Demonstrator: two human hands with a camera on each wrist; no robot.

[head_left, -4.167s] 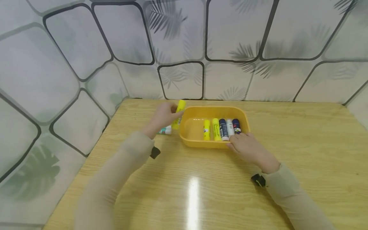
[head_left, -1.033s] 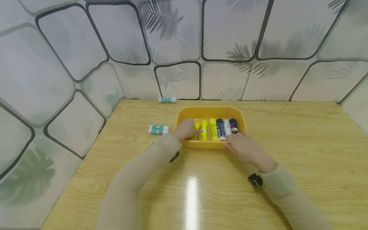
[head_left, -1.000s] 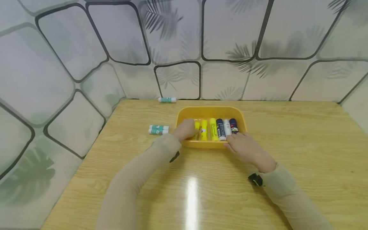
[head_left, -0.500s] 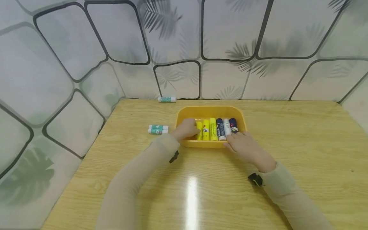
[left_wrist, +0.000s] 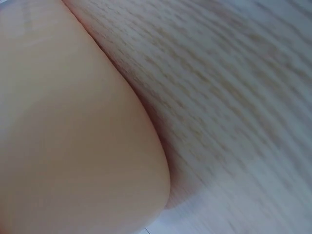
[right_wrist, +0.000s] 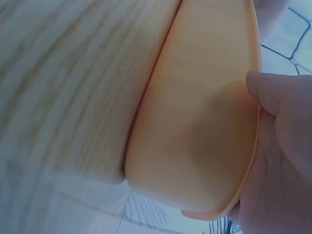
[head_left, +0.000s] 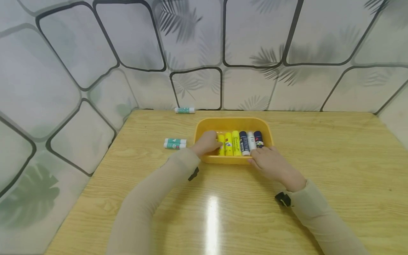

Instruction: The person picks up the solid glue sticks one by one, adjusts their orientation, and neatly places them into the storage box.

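Observation:
A yellow plastic tray [head_left: 236, 160] holds a row of glue sticks standing side by side. At its left end my left hand [head_left: 205, 142] reaches in, thumb against the leftmost yellow glue stick [head_left: 221, 146]; its other fingertips are hidden. To the right lie two more yellow sticks, a dark blue glue stick [head_left: 244, 143], a white one [head_left: 251, 139] and another dark blue one [head_left: 259, 138]. My right hand [head_left: 274, 166] grips the tray's front rim near the right corner. In the right wrist view, the thumb [right_wrist: 268, 90] presses the tray's outer wall [right_wrist: 195, 122].
Two teal-and-white glue sticks [head_left: 175, 145] lie together left of the tray. Another teal-and-white one [head_left: 185, 110] lies at the table's back edge by the patterned wall [head_left: 255, 85]. The wooden table [head_left: 178, 219] spreads around the tray.
My left hand has brought a yellow glue stick from the tray's left side into the tray. The two left yellow sticks have shifted right, closer to the row. My right hand keeps its grip.

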